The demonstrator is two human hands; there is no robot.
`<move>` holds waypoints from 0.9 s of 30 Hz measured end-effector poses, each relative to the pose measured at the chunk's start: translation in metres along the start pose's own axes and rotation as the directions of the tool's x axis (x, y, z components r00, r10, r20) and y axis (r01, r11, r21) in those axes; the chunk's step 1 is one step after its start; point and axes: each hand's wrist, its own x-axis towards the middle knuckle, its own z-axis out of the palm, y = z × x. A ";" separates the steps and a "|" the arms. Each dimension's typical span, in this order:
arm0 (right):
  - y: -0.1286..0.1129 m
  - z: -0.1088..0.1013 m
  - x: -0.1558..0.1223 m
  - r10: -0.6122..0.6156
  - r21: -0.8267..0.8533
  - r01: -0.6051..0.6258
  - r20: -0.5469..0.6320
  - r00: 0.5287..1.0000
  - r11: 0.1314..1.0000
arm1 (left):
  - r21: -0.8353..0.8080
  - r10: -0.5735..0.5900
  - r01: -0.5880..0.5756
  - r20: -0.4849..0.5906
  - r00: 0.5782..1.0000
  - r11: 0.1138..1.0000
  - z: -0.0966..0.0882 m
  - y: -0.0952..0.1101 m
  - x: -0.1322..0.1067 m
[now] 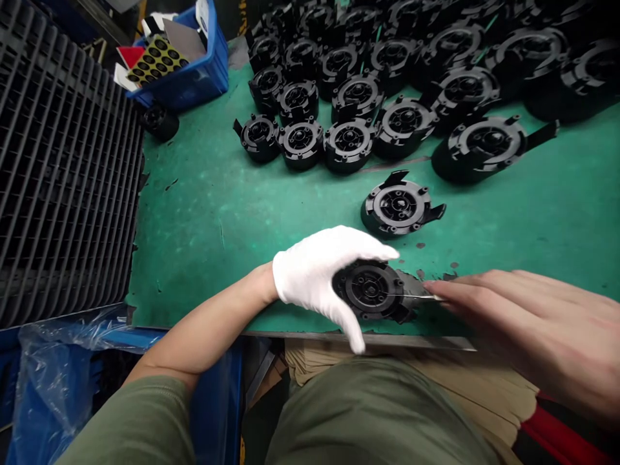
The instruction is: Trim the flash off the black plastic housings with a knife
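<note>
My left hand (317,274), in a white glove, curves around the left side of a round black plastic housing (371,290) and holds it near the table's front edge. Rings, ribs and small posts show on the housing's upper face. My right hand (523,323) is bare, partly blurred, and pinches a thin, pointed metal tool (429,296). The tool's tip reaches over the face of the held housing; whether it touches cannot be made out. Just beyond my left hand stands another black housing (401,205) with tabs sticking out.
Several rows of similar black housings (349,142) cover the back of the green table (194,206). A blue bin (217,58) with yellow sticker sheets (157,59) stands at the back left, a lone black part (161,123) beside it. Dark grilles (62,161) are stacked left.
</note>
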 end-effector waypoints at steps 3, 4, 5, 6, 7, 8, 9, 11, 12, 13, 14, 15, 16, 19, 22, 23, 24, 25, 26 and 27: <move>-0.004 -0.008 0.010 -0.111 -0.115 0.119 0.074 0.991 0.986 | 0.085 -0.139 0.128 0.128 0.982 0.988 0.006 -0.002 -0.001; -0.007 -0.010 0.014 -0.132 -0.144 0.141 0.070 0.989 0.979 | 0.105 -0.180 0.166 0.146 0.973 0.980 0.008 -0.002 -0.002; -0.009 -0.011 0.017 -0.152 -0.165 0.161 0.064 0.986 0.973 | 0.117 -0.212 0.195 0.155 0.965 0.974 0.010 -0.002 -0.001; -0.011 -0.011 0.020 -0.172 -0.182 0.180 0.056 0.983 0.967 | 0.122 -0.233 0.215 0.161 0.959 0.969 0.011 -0.002 -0.001; -0.013 -0.011 0.022 -0.189 -0.195 0.195 0.051 0.981 0.961 | 0.122 -0.248 0.230 0.165 0.955 0.966 0.011 -0.002 -0.001; -0.014 -0.010 0.024 -0.202 -0.203 0.207 0.046 0.978 0.957 | 0.119 -0.256 0.239 0.166 0.952 0.964 0.012 -0.002 0.000; -0.015 -0.009 0.025 -0.212 -0.207 0.217 0.042 0.976 0.954 | 0.115 -0.260 0.243 0.167 0.951 0.963 0.012 -0.002 0.001; -0.016 -0.007 0.026 -0.216 -0.213 0.222 0.050 0.975 0.952 | 0.109 -0.260 0.244 0.172 0.950 0.964 0.011 -0.003 0.002; -0.015 -0.006 0.026 -0.215 -0.214 0.222 0.055 0.975 0.951 | 0.108 -0.257 0.242 0.171 0.951 0.964 0.011 -0.003 0.002; -0.015 -0.005 0.026 -0.214 -0.215 0.221 0.056 0.975 0.951 | 0.109 -0.253 0.237 0.171 0.952 0.965 0.011 -0.003 0.002; -0.015 -0.004 0.026 -0.213 -0.213 0.220 0.055 0.975 0.952 | 0.114 -0.250 0.233 0.172 0.953 0.966 0.011 -0.003 0.002; -0.014 -0.003 0.026 -0.211 -0.213 0.217 0.051 0.976 0.953 | 0.120 -0.244 0.225 0.171 0.955 0.967 0.011 -0.003 0.002; -0.014 -0.002 0.027 -0.211 -0.214 0.215 0.042 0.977 0.953 | 0.127 -0.238 0.218 0.168 0.957 0.968 0.011 -0.003 0.002; -0.012 0.001 0.028 -0.220 -0.212 0.218 0.013 0.975 0.953 | 0.145 -0.231 0.209 0.160 0.960 0.967 0.011 -0.003 0.002; -0.010 0.003 0.028 -0.217 -0.182 0.214 0.004 0.976 0.960 | 0.144 -0.241 0.218 0.162 0.957 0.965 0.012 -0.002 0.003; -0.010 0.004 0.027 -0.216 -0.173 0.213 0.002 0.976 0.962 | 0.141 -0.241 0.219 0.163 0.957 0.966 0.012 -0.002 0.003; -0.009 0.004 0.027 -0.217 -0.168 0.213 -0.002 0.976 0.962 | 0.137 -0.236 0.215 0.162 0.958 0.967 0.012 -0.003 0.002; -0.008 0.005 0.026 -0.218 -0.166 0.214 -0.004 0.976 0.963 | 0.135 -0.229 0.209 0.159 0.960 0.969 0.012 -0.003 0.002; -0.007 0.007 0.025 -0.214 -0.164 0.211 -0.003 0.977 0.964 | 0.134 -0.220 0.200 0.157 0.963 0.971 0.013 -0.003 0.002; -0.006 0.008 0.024 -0.195 -0.157 0.192 -0.003 0.981 0.969 | 0.132 -0.212 0.193 0.152 0.965 0.972 0.013 -0.003 0.002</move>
